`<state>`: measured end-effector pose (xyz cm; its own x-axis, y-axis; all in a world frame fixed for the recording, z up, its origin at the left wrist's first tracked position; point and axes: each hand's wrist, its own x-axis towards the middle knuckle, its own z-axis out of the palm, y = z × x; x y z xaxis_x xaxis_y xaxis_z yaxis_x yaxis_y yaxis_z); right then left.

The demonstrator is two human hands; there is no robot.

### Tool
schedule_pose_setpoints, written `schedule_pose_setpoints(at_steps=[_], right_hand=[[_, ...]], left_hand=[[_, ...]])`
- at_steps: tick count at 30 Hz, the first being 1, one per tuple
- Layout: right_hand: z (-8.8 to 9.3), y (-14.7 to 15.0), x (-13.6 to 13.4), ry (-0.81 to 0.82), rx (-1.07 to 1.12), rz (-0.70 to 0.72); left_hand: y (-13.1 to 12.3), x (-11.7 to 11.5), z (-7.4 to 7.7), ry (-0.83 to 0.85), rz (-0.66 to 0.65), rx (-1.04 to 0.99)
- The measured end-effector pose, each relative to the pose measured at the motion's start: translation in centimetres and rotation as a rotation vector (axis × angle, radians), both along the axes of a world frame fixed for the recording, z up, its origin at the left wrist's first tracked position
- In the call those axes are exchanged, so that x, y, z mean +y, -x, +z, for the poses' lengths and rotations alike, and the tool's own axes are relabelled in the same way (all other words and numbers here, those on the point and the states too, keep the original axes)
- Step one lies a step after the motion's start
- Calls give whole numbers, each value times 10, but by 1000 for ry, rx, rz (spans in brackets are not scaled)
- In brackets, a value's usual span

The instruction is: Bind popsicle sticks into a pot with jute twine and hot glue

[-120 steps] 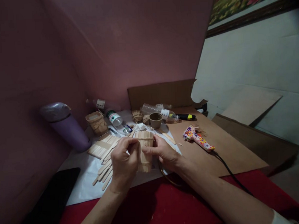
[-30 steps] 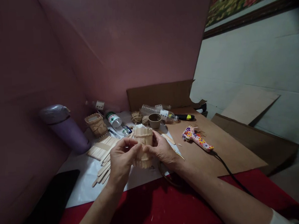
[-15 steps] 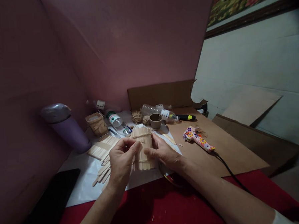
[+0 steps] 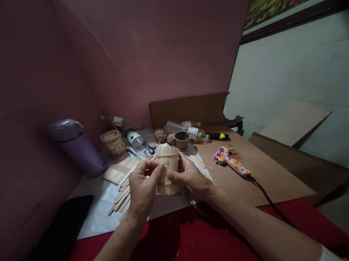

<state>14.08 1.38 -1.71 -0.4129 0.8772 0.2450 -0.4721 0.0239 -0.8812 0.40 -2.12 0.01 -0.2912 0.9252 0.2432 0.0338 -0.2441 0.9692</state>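
A small holder made of upright popsicle sticks point(image 4: 167, 166), bound with twine near its top, is held upright above the white paper point(image 4: 100, 216). My left hand point(image 4: 142, 188) grips its left side, fingers curled and pinched against the sticks. From the right, my right hand point(image 4: 191, 176) clasps the other side with thumb and fingers. Loose popsicle sticks point(image 4: 120, 176) lie fanned out just left of my hands.
A purple tumbler point(image 4: 76, 147) stands at left, a finished stick basket point(image 4: 113, 143) behind. Plastic bottles point(image 4: 135, 138), twine balls point(image 4: 160, 135), a brown cup point(image 4: 182, 140), a flowered glue gun point(image 4: 231, 162) with black cord on brown cardboard point(image 4: 267, 180), a dark phone point(image 4: 65, 225) on red cloth.
The stick holder has been turned and tilted a little between my hands and sits slightly higher than half a second ago; both hands stay clasped on it.
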Motion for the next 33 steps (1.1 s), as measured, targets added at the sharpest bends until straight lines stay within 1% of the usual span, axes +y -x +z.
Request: schedule_pose_setpoints(at_steps=[6, 11, 15, 21, 29, 33], right_hand=[[7, -3, -3, -47, -17, 57], [7, -1, -3, -63, -13, 23], [5, -1, -1, -68, -20, -23], [4, -1, -1, -63, -17, -37], [-2, 2, 1, -27, -7, -73], [0, 2, 0, -22, -26, -87]], left_hand=[[1, 1, -3, -34, 3, 56], [2, 0, -2, -36, -10, 67], [0, 1, -5, -40, -21, 74], [-3, 1, -9, -76, 13, 132], [-2, 4, -13, -55, 22, 130], [-3, 4, -13, -73, 36, 150]])
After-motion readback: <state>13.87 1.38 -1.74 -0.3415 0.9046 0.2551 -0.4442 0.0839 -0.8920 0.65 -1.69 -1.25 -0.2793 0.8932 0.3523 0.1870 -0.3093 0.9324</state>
